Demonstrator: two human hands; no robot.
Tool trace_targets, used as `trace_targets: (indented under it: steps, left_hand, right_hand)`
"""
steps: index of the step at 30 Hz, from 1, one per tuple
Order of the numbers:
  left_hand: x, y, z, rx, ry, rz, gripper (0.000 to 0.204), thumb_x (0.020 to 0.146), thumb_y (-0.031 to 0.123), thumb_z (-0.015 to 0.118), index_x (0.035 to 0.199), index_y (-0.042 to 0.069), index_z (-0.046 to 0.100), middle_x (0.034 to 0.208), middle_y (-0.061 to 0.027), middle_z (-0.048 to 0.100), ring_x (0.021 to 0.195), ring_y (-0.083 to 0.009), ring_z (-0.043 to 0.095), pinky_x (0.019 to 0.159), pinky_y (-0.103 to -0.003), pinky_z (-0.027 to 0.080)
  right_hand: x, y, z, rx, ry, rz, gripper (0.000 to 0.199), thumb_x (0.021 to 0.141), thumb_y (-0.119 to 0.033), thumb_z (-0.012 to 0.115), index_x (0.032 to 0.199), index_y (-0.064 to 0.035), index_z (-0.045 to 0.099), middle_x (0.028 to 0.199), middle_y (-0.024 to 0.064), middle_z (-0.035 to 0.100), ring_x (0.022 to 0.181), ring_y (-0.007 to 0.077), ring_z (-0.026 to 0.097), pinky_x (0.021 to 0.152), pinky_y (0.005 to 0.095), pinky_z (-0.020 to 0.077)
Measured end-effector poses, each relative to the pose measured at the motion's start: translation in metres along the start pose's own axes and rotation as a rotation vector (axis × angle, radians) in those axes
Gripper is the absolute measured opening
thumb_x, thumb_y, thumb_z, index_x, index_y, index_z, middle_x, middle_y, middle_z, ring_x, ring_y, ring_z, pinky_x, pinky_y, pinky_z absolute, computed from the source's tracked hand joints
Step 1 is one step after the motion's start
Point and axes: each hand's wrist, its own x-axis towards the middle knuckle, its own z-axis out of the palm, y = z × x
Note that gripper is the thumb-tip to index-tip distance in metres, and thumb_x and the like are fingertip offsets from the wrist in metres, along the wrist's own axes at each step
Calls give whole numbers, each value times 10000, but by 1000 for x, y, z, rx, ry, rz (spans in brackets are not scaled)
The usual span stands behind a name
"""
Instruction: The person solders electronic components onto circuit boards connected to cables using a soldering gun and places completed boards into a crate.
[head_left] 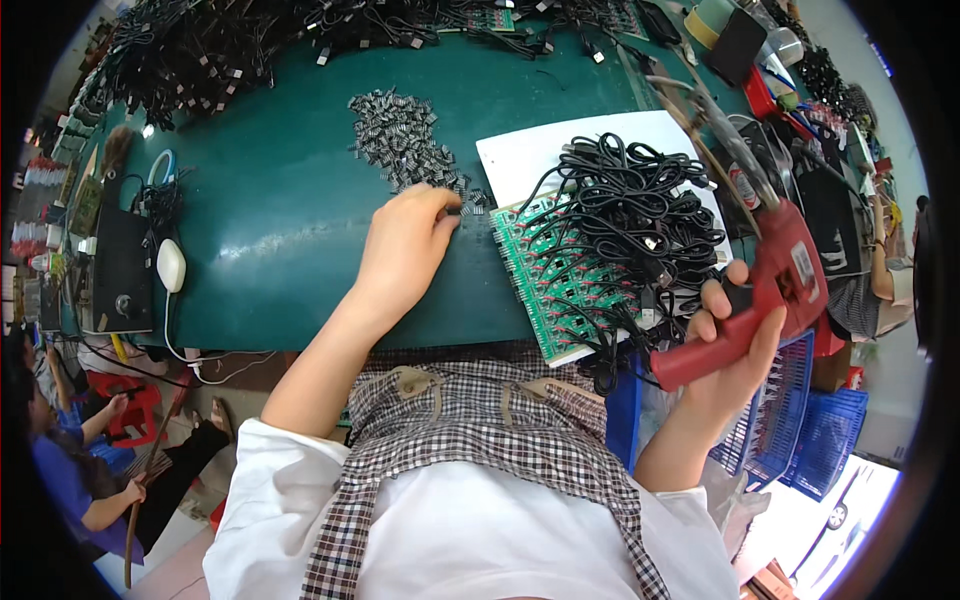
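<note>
My left hand (405,235) rests at the near edge of a pile of small metal connectors (400,135) on the green table. Its thumb and fingers are pinched together; whatever may be between them is too small to make out. In my right hand (722,392) is a red soldering gun (790,270), gripped by its handle, with its metal tube pointing up and away. Between my hands lies a row of green circuit boards (540,270) on a white board (515,155). Coiled black cables (640,200) are heaped over the boards' right part.
Tangled black USB cables (200,60) cover the far side of the green table (260,250). At the left stand a black box (122,265) and a white corded device (171,265). Blue crates (825,430) sit low at the right. Other people (75,480) are at both sides.
</note>
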Motion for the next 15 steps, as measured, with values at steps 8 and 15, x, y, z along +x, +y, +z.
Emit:
trace_targets:
  steps: [8,15]
  left_hand:
    - [8,5,9,175,77,-33,104,748,93,592,827,25,592,813,-126,577,754,-315,573,682,-398,457]
    - [8,0,11,215,111,110,67,715,47,589,758,2,565,745,-126,571,717,-282,566,652,-356,449]
  right_hand:
    - [-28,-4,-9,-241,48,-105,568,852,-342,527,1182,65,309,984,160,460,697,170,474,464,215,433]
    - [-49,-5,-20,-403,88,-90,621,821,-378,565,1172,67,313,966,153,473,652,160,489,461,218,427]
